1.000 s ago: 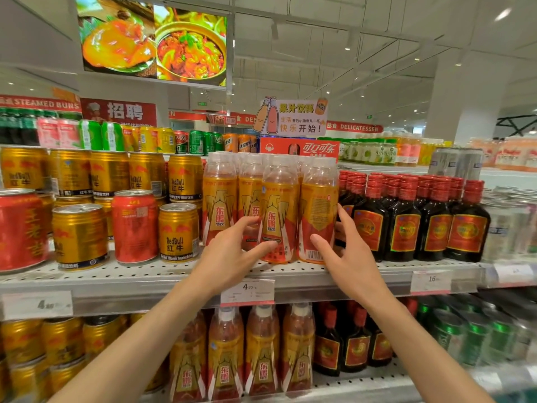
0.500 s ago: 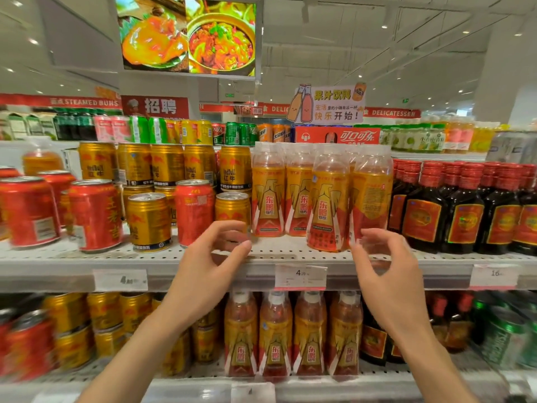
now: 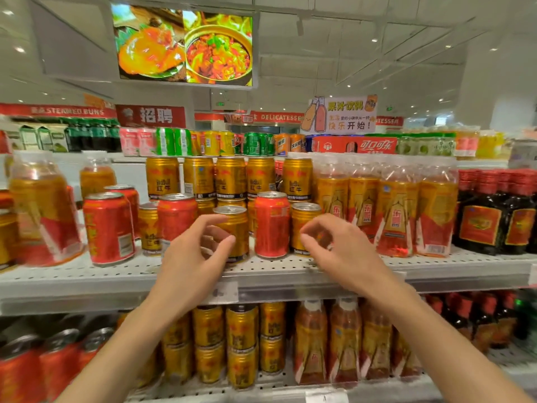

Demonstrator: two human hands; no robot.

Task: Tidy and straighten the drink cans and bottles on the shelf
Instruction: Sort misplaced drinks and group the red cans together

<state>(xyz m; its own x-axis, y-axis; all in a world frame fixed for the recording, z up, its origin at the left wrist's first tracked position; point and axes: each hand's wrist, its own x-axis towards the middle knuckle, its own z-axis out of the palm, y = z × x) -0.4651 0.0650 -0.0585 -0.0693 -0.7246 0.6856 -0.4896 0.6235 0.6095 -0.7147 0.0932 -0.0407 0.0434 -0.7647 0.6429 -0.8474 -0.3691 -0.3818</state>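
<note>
On the white perforated shelf stand mixed gold and red cans. My left hand hovers with curled, parted fingers just in front of a short gold can, holding nothing. My right hand is likewise open in front of another short gold can. A red can stands between the two gold ones, and a second red can is left of my left hand. A row of orange drink bottles stands to the right of my right hand.
Tall gold cans line the back row. Dark bottles with red caps fill the far right. More red cans and an orange bottle stand at the left. The lower shelf holds gold cans and orange bottles.
Both hands have left the orange bottles and shifted left to the cans. The view has panned left, so the bottles now sit to the right.
</note>
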